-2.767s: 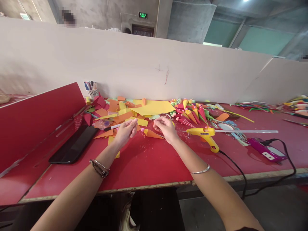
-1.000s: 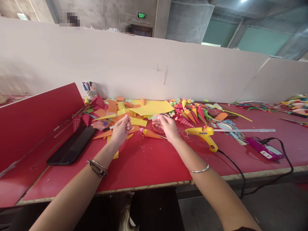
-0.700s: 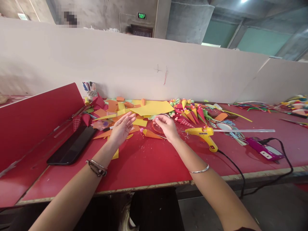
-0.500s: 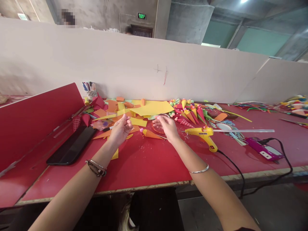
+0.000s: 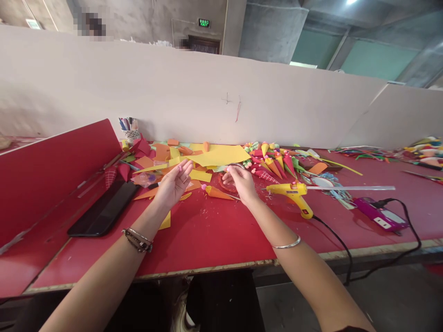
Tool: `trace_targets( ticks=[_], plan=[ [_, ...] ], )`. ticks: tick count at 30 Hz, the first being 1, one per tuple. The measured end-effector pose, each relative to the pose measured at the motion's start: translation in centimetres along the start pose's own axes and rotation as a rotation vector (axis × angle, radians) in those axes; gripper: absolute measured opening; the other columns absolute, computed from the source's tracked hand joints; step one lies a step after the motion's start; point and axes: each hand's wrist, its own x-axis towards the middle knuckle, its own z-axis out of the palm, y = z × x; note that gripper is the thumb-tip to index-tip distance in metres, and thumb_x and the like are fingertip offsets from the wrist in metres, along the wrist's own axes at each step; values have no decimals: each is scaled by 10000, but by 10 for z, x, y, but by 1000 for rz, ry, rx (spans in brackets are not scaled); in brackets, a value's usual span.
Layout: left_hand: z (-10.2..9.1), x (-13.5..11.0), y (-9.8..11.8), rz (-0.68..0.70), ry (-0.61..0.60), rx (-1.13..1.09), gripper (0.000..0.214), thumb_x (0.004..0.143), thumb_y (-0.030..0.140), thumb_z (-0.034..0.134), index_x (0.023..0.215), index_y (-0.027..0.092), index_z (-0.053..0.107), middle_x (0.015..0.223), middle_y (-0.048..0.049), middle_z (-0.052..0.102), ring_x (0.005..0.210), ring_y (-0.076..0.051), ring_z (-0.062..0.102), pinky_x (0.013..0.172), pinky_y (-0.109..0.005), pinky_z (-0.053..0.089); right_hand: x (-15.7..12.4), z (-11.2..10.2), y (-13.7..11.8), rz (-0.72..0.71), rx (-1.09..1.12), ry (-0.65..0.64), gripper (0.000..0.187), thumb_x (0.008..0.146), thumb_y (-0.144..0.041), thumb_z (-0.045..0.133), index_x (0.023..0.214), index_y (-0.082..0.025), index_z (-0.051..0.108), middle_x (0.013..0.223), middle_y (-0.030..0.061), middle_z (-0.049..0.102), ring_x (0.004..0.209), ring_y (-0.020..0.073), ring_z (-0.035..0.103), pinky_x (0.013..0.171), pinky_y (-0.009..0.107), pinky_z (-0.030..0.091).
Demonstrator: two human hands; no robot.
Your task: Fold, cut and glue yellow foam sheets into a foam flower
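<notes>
My left hand [image 5: 172, 185] is raised over the table, palm turned up and fingers spread open. A small pink spot shows by its thumb, and I cannot tell whether it is a little ball or a nail. My right hand [image 5: 242, 184] faces it a short way off, thumb against curled fingers. What this pinch holds, if anything, is too small to make out. Between and below the hands lies an orange and yellow cone [image 5: 218, 192] with a pink ball at its tip. Yellow sheets [image 5: 221, 156] and orange scraps [image 5: 162, 152] lie behind the hands.
A yellow glue gun [image 5: 292, 193] with a clear stick lies right of my right hand, its cord hanging over the front edge. Beyond it sits a purple power strip [image 5: 380, 214]. Several finished cones [image 5: 277, 163] are piled behind. At left lies a black tray-like object [image 5: 104, 210].
The fingers of my left hand have opened out from a pinch, and its palm has turned up. My right hand stays almost in place.
</notes>
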Motion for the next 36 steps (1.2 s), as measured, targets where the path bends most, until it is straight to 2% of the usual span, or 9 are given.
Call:
trace_targets(
  ticks=[4,9,13,18,22,25,29,33,36],
  plan=[
    [2,-2,0,12,-15,-20,210,839,246,463,683,141,557,510,38,568,441,-24,522,478,-122,405,0,1,0,-91,-24,11,210,617,-342,648,728,-184,567,648,-24,583,579,89,543,592,221,448],
    [8,-11,5,6,-72,54,426,847,402,401,500,156,419,277,102,257,241,-10,214,381,-134,316,0,1,1,-43,8,-41,284,718,-454,519,733,-179,588,621,-6,578,540,88,541,546,222,445],
    [6,-9,5,0,-108,-27,328,846,327,440,569,152,455,355,97,313,291,-4,278,395,-123,316,0,0,1,-49,-32,-22,281,706,-455,533,666,-180,569,542,-31,531,475,75,494,505,213,421],
    [6,-6,0,15,-103,-55,47,797,165,513,810,164,558,583,58,520,441,-11,455,495,-136,415,1,0,2,-66,-1,-26,244,638,-354,626,810,-187,579,769,5,620,704,118,590,646,236,460],
    [6,-6,-1,8,-26,40,235,786,44,452,952,159,574,883,-29,633,647,-41,583,618,-152,472,1,0,2,-4,89,-51,273,726,-409,516,874,-189,580,763,25,631,696,119,605,638,242,468],
    [3,-4,-1,-32,0,54,124,804,111,477,858,129,588,718,-14,631,549,-36,564,537,-135,462,1,1,2,-16,49,-35,246,705,-409,545,783,-178,577,660,-1,597,589,92,565,591,224,455],
    [1,-5,-1,-27,-75,26,279,804,307,513,588,131,512,355,93,338,285,-6,298,370,-124,362,1,1,4,-89,-24,-8,218,592,-311,663,708,-181,532,666,-29,569,601,84,534,590,209,441],
    [1,-5,-3,15,-48,72,111,764,237,568,763,129,595,470,67,460,401,-12,445,439,-114,408,0,0,4,-33,44,-25,227,666,-383,591,764,-184,545,674,-9,595,602,94,564,597,225,458],
    [1,-4,-4,17,8,110,225,739,95,557,956,139,597,710,3,604,637,-35,577,574,-108,462,0,0,4,12,73,-35,289,740,-452,480,738,-175,563,604,-1,586,523,89,547,527,221,446]
  ],
)
